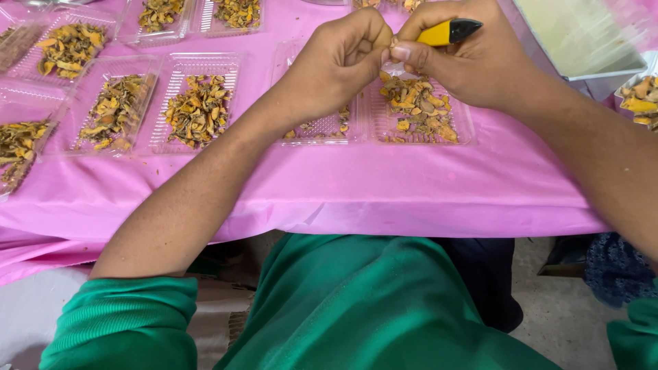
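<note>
The right hand (473, 62) grips a yellow-handled knife (447, 31) — fingers clamped round it; the left hand (339, 65) pinches a small root piece (393, 42) between both thumbs. A slip could nick the left thumb — blade hidden, just beside it

Yellow-and-black tool handle (447, 31), pink tablecloth (384, 192), green sleeves (123, 318).

A bench under a pink plastic cloth (384, 199) carries several clear plastic hinged trays lying open. One tray (195, 103) and its neighbour (113, 106) hold orange-yellow dried root pieces; another filled tray (65, 48) lies further back on the left. A pale rectangular board (582, 34) sits at the far right, and a green garment (370, 308) fills the foreground
</note>
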